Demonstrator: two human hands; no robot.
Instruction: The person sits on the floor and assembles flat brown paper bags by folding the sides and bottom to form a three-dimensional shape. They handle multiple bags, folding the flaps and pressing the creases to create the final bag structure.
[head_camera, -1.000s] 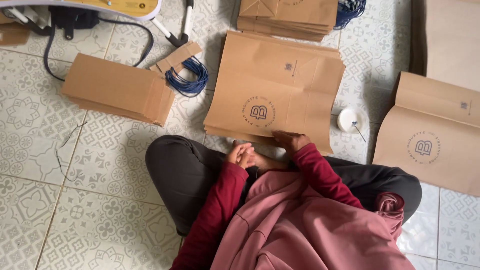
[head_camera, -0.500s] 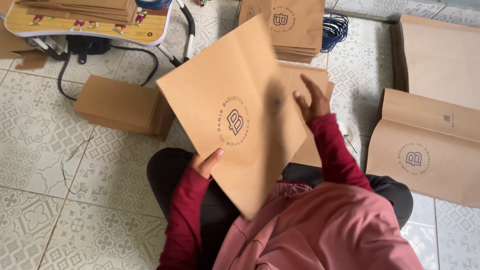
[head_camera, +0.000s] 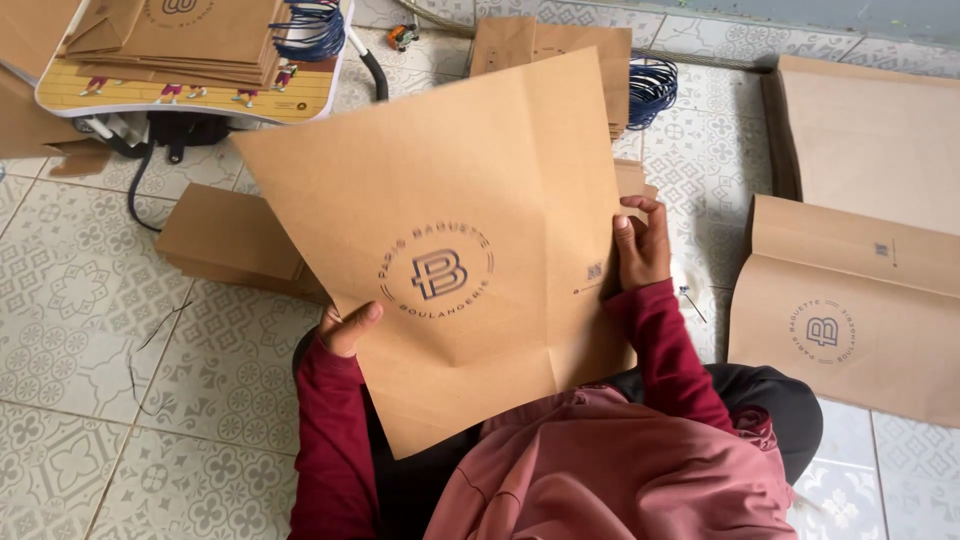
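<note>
While the left hand (head_camera: 345, 328) and right hand (head_camera: 640, 245) hold a flat paper bag (head_camera: 450, 250) above the lap, fingers clamped on its edges, stacks (head_camera: 560, 50) on the floor (head_camera: 90, 300) look finished, sheets (head_camera: 850, 310) seemingly left.

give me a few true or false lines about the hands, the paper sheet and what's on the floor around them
1. Both hands hold the brown paper sheet off the floor. True: left hand at its left edge, right hand at its right edge.
2. The sheet has a round printed mark. True.
3. The floor is bare wood. False: it is patterned tile.
4. The blue handle bundle lies in the person's lap. False: it lies on the floor beside a paper stack.
5. A printed bag lies to the right. True.
</note>
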